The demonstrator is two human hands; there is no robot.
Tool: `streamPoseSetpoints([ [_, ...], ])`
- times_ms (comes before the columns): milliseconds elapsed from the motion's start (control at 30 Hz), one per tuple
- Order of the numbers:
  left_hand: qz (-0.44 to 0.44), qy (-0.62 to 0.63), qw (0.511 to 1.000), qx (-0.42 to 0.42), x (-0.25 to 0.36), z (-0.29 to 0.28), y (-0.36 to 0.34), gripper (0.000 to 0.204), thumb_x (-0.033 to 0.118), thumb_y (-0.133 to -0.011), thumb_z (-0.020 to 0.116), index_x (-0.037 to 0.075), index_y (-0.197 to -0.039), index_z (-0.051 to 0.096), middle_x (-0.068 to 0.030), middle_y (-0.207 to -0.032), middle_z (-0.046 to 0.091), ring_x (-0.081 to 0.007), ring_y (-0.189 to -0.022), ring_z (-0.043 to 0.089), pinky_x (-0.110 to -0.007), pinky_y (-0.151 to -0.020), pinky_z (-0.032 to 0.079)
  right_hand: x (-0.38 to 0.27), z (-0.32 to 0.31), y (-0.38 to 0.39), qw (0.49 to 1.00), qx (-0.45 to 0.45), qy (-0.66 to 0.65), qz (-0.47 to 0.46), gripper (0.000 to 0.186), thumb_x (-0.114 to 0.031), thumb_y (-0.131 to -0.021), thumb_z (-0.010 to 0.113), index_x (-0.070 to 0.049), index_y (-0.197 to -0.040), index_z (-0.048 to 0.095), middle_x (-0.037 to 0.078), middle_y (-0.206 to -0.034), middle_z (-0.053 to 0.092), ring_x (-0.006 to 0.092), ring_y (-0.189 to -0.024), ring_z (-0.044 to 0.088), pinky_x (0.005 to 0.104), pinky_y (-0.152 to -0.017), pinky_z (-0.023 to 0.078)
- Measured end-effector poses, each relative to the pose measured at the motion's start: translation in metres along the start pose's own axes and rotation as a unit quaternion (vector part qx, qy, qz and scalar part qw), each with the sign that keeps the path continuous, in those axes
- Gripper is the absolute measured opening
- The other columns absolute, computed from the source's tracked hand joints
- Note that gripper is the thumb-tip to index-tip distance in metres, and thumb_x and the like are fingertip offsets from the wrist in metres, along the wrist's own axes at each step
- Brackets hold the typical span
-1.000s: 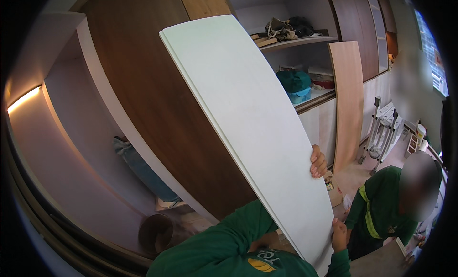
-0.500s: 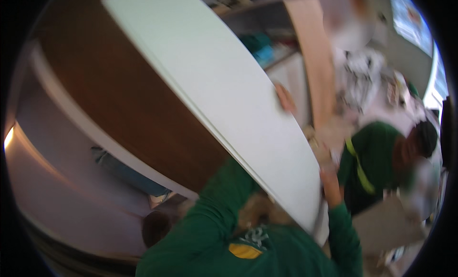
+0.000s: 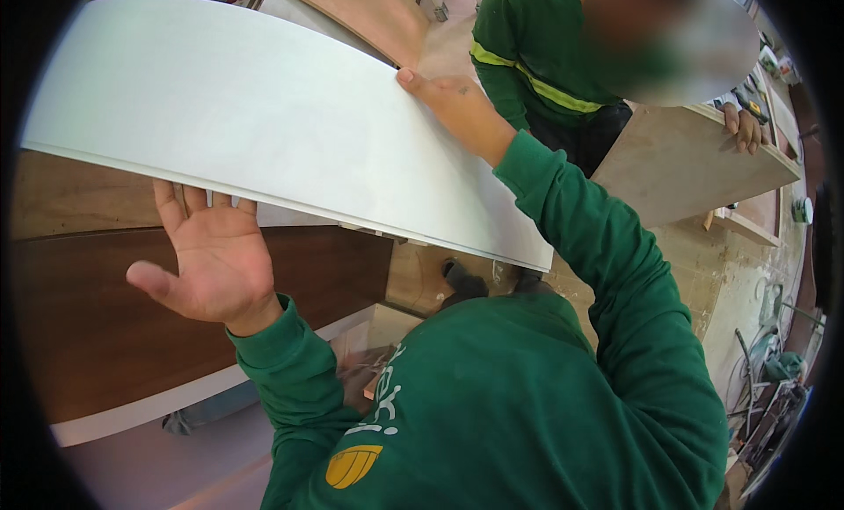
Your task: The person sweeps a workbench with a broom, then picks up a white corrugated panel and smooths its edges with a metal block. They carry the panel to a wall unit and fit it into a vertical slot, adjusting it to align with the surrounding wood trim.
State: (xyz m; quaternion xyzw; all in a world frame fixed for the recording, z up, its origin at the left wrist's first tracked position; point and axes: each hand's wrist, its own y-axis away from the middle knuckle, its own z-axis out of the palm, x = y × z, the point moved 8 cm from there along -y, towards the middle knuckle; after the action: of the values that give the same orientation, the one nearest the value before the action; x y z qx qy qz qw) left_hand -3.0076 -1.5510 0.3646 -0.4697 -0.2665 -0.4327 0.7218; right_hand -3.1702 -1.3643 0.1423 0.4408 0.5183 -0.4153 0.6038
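A long white panel [image 3: 237,97] stretches from the far left across to just in front of my body. My right hand [image 3: 457,105] grips its far edge, thumb on top and the other fingers hidden beneath. At the near edge, my left hand [image 3: 220,259] is palm up and spread. Its fingertips pass under the panel, where I see only parts of them, and its thumb stands out to the side, off the panel.
Below the panel at left lies a dark brown wooden surface [image 3: 176,325] with a white edge strip [image 3: 141,413]. Across from me, a person in a green top [image 3: 536,44] rests a hand [image 3: 745,127] on a plywood board [image 3: 694,158]. Cables and tools [image 3: 765,360] lie at far right.
The panel has swung from a steep diagonal to lying more crosswise. My left hand, whose fingers seemed to curl over the far edge, now shows palm up at the near edge.
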Motion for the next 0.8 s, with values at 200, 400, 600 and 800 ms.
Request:
streamPoseSetpoints([
  [200,-0.017,-0.176,0.981,0.083,-0.010,-0.010,-0.004,0.073,0.046,-0.094,0.059,0.000,-0.144,0.034,-0.0134,-0.140,0.046,-0.0276,-0.127,0.047,-0.046,-0.104,0.042,-0.009,-0.001,0.014,1.000,0.010,-0.001,-0.013,0.069,-0.066,-0.086,0.062,0.001,-0.072,0.068,0.006,-0.068,0.063,0.0157,-0.067,0.059,0.0309,-0.064,0.048],
  [400,-0.048,-0.218,0.959,0.172,-0.010,-0.023,0.001,0.050,0.033,-0.095,0.060,-0.003,-0.128,0.050,-0.0122,-0.124,0.057,-0.0264,-0.112,0.058,-0.039,-0.091,0.050,-0.002,0.006,0.019,0.999,-0.027,-0.006,-0.030,0.066,-0.065,-0.085,0.064,0.001,-0.075,0.071,0.008,-0.071,0.066,0.0175,-0.070,0.062,0.0329,-0.064,0.048],
  [600,-0.100,-0.222,0.949,0.199,0.000,-0.049,0.018,0.043,0.019,-0.096,0.061,-0.007,-0.129,0.050,-0.0134,-0.124,0.059,-0.0265,-0.111,0.060,-0.040,-0.095,0.050,0.012,0.006,0.013,0.993,-0.020,0.065,-0.096,0.061,-0.060,-0.086,0.066,0.001,-0.078,0.070,0.011,-0.071,0.065,0.0203,-0.071,0.062,0.0346,-0.064,0.047],
  [800,-0.102,-0.134,0.969,0.181,-0.004,-0.084,0.042,0.049,0.016,-0.096,0.060,-0.003,-0.138,0.044,-0.0125,-0.133,0.054,-0.0287,-0.121,0.054,-0.045,-0.104,0.043,-0.006,0.000,0.072,0.990,-0.031,0.005,-0.136,0.054,-0.050,-0.086,0.069,0.002,-0.075,0.061,0.014,-0.067,0.057,0.0234,-0.063,0.053,0.0390,-0.061,0.043],
])
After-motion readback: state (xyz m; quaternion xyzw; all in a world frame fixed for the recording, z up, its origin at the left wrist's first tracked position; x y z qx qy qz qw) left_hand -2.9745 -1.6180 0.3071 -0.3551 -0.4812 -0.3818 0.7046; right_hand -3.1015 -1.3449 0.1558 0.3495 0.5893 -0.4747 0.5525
